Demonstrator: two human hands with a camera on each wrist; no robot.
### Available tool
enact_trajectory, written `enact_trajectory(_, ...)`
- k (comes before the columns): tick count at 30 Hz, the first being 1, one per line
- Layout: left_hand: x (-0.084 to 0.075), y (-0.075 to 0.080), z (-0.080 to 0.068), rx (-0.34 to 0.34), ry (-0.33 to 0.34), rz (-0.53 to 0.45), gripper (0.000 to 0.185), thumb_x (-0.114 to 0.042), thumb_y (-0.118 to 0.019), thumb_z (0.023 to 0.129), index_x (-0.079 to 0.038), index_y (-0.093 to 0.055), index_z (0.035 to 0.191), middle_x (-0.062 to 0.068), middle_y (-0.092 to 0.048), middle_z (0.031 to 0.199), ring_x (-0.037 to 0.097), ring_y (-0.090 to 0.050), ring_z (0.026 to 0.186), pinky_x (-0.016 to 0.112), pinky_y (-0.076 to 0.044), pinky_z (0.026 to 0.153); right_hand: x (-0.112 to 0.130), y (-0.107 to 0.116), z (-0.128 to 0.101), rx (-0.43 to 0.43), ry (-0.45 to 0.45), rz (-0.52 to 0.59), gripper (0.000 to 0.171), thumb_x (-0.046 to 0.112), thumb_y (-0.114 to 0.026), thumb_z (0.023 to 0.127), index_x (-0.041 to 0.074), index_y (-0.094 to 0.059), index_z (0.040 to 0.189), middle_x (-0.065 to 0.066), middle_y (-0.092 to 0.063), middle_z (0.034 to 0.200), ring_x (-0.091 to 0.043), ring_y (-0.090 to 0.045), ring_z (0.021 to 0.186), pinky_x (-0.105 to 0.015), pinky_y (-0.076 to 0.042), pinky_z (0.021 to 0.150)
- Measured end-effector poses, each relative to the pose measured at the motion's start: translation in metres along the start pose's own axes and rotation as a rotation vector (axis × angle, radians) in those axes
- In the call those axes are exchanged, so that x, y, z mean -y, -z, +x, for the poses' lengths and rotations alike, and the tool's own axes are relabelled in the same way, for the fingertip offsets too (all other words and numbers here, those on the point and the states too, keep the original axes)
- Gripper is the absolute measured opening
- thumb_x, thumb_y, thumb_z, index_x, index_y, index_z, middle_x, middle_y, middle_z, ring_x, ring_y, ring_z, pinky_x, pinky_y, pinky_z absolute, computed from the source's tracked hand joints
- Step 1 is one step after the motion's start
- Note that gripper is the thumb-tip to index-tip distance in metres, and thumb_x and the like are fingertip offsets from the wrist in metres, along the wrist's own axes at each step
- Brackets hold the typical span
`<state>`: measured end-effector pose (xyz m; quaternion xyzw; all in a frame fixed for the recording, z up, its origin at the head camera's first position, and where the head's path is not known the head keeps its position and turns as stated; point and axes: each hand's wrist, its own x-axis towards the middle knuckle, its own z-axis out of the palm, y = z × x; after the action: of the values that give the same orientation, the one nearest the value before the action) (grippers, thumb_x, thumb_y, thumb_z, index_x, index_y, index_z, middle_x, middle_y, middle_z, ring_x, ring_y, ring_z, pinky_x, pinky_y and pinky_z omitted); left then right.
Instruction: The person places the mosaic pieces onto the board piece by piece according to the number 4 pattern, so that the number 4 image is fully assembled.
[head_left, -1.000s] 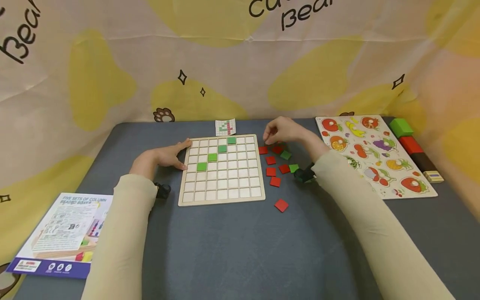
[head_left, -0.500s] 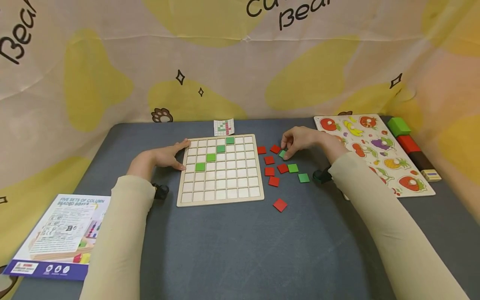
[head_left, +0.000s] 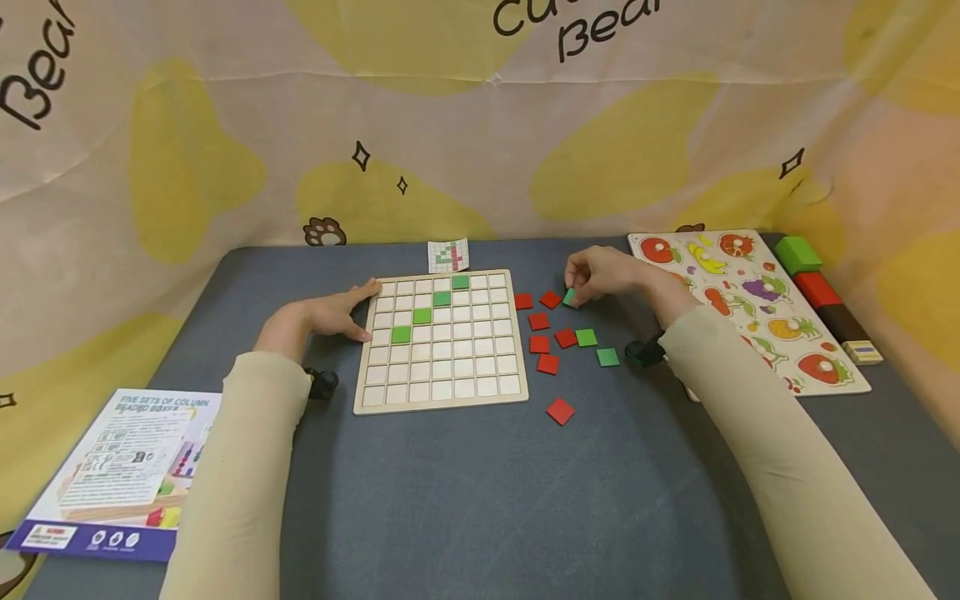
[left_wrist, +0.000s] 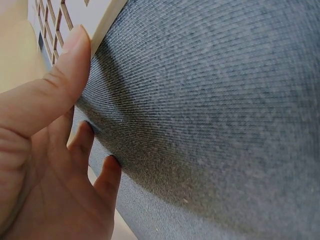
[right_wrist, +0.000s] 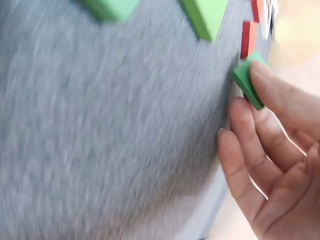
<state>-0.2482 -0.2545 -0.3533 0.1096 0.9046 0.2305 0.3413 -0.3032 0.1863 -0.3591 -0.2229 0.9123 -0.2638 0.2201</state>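
A wooden grid board (head_left: 442, 400) lies on the grey table, with several green tiles (head_left: 422, 315) set in a diagonal. My left hand (head_left: 330, 312) rests flat against the board's left edge (left_wrist: 97, 22), fingers straight. My right hand (head_left: 600, 275) pinches a green tile (head_left: 570, 297) (right_wrist: 246, 78) just above the table, right of the board. Loose red tiles (head_left: 540, 342) and two green tiles (head_left: 607, 357) lie scattered below that hand. A small pattern card (head_left: 448, 255) sits behind the board.
A fruit peg puzzle (head_left: 750, 308) lies at the right, with green, red, dark and striped blocks (head_left: 817, 287) along its far side. A printed box (head_left: 112, 471) sits at the front left. A yellow-patterned cloth (head_left: 450, 125) walls the back.
My right hand moved right from the red tiles, took a green tile between its fingertips and lifted it slightly. The left hand stayed at the board's edge.
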Motion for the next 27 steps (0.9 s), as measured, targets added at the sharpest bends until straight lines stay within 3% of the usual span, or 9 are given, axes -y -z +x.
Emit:
enact_trajectory(4,0.000,0.000,-0.002,0.000,0.003,-0.004,0.101,-0.018,-0.068,0.093,-0.015,0.008,0.160,0.017,0.021,0.165,0.043,0.019,0.152,0.069,0.004,0.119,0.013,-0.008,0.004,-0.082,0.040,0.093,0.019,0.010,-0.075,0.085,0.005,-0.061,0.098,-0.004,-0.060,0.079,-0.017,-0.057,0.067,-0.028,-0.047,0.063)
enact_trajectory(8,-0.001,-0.001,-0.003,0.000,0.004,-0.009,0.101,-0.018,-0.067,0.094,-0.015,0.008,0.160,0.017,0.021,0.165,0.043,0.020,0.152,0.068,0.004,0.120,0.037,-0.024,0.012,-0.165,0.104,0.175,0.018,0.011,-0.073,0.088,0.006,-0.062,0.102,-0.008,-0.062,0.089,-0.021,-0.060,0.078,-0.031,-0.053,0.068)
enact_trajectory(13,0.000,0.000,-0.002,-0.002,0.001,-0.008,0.101,-0.019,-0.068,0.094,-0.016,0.008,0.160,0.016,0.021,0.165,0.042,0.020,0.152,0.068,0.004,0.120,0.081,-0.048,0.026,-0.220,0.196,0.168,0.019,0.013,-0.074,0.089,0.009,-0.064,0.105,-0.011,-0.066,0.100,-0.023,-0.061,0.092,-0.033,-0.053,0.076)
enact_trajectory(20,0.000,0.000,-0.002,0.001,-0.003,-0.011,0.101,-0.019,-0.068,0.094,-0.015,0.008,0.160,0.015,0.022,0.165,0.042,0.021,0.152,0.068,0.005,0.120,0.141,-0.085,0.048,-0.165,0.312,0.168,0.019,0.010,-0.073,0.088,0.008,-0.070,0.106,-0.008,-0.070,0.097,-0.021,-0.067,0.088,-0.028,-0.052,0.077)
enact_trajectory(27,-0.001,0.001,-0.001,0.008,0.002,-0.027,0.100,-0.019,-0.067,0.094,-0.014,0.008,0.160,0.014,0.022,0.165,0.041,0.022,0.152,0.068,0.006,0.119,0.182,-0.119,0.057,-0.104,0.330,0.064,0.015,0.003,-0.071,0.087,0.009,-0.077,0.099,-0.005,-0.075,0.092,-0.014,-0.066,0.086,-0.020,-0.050,0.074)
